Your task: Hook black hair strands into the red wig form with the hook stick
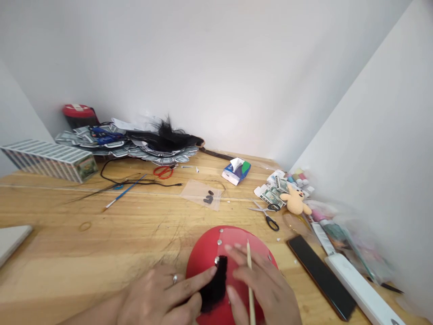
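A rounded red form (200,253) sits at the front edge of the view, with silver pins and a translucent patch on its top. Against it lies a piece of black hair (218,284). My left hand (169,289), a ring on one finger, presses the hair down with its outstretched index finger, while the other fingers are curled. A pale wooden stick with a narrow tip (249,271) stands between the fingers of my right hand (262,284). That hand rests over the form's right side, slightly blurred.
Scissors (269,214), a phone (320,275) and a white power strip (361,289) lie to the right, near a small plush toy (296,201). Behind are a tissue pack (237,171), a clear bag (199,194), red-handled scissors (164,171), a paintbrush (125,193) and more black hair (162,139).
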